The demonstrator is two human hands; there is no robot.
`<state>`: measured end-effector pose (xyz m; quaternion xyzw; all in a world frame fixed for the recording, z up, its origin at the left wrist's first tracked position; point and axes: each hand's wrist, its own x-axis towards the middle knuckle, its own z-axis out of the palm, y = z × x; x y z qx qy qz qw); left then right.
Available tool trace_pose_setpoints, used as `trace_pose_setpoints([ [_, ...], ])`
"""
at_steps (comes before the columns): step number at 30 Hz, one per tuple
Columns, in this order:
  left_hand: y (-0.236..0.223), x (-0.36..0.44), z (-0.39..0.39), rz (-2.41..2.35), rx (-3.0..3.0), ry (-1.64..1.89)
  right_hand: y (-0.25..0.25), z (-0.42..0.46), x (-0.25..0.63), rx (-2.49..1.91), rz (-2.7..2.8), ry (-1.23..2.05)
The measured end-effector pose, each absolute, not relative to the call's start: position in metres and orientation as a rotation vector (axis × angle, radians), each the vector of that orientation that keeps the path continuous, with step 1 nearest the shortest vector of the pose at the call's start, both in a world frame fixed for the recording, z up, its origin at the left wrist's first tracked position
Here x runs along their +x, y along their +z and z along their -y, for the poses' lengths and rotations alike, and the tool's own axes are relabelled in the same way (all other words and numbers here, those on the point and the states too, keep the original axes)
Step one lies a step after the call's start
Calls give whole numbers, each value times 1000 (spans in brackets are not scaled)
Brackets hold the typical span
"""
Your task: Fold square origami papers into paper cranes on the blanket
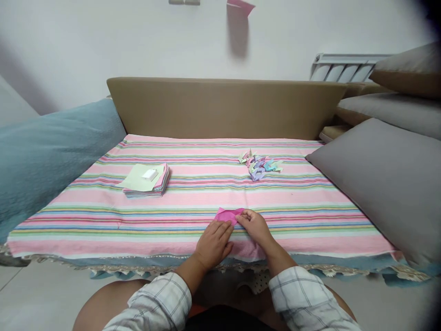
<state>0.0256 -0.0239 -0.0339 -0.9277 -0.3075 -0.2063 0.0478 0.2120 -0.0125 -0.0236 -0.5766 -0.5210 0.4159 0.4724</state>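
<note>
A bright pink sheet of folded paper (225,215) lies on the striped cloth near the front edge. My left hand (214,241) rests flat over its lower left part, fingers stretched out together. At the paper's right corner, the fingers of my right hand (254,225) are closed in a pinch on the edge. Both hands cover part of the sheet, so its full shape is hidden. Beyond them to the right sits a small heap of folded paper pieces (258,166) in several pastel colours, perhaps origami cranes.
A stack of coloured paper sheets (146,187) stands on the left with a small white box (150,174) on top. Grey cushions (379,179) border the right side, a blue-covered armrest (62,151) the left. A brown backrest (220,108) runs along the back.
</note>
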Motion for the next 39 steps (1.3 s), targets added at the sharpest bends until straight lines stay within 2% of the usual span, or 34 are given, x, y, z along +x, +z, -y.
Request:
trace_pose_setpoints([
  [39, -35, 26, 24, 921, -2802, -663, -10, 13, 218, -1551, 1338, 983],
])
